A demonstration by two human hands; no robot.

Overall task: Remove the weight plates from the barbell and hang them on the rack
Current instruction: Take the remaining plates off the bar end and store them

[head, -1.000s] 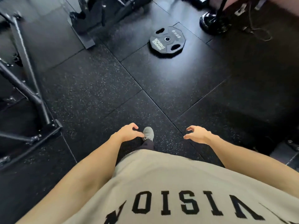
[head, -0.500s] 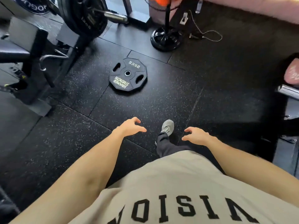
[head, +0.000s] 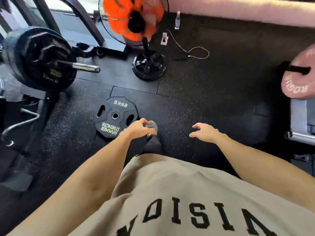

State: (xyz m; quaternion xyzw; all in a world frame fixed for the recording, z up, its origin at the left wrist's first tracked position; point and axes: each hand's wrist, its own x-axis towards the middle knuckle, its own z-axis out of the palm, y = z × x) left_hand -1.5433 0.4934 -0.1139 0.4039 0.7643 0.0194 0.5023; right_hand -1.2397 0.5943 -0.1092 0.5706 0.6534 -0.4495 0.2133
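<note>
Lettering on the black plate [head: 115, 117] lying flat on the speckled rubber floor [head: 179, 106] reads "25KG" and "HAMMER STRENGTH". Just beside its near edge hovers the left hand [head: 137, 128], fingers loosely curled and empty; the right hand [head: 205, 132], also slack, hangs well apart. More black plates sit on the barbell [head: 85, 67] at left.

We are wearing a beige shirt [head: 196, 193] printed with black block letters [head: 197, 217], our forearms bare, dark trousers [head: 152, 145], and a grey shoe [head: 152, 127] showing below our left hand [head: 138, 127].
</note>
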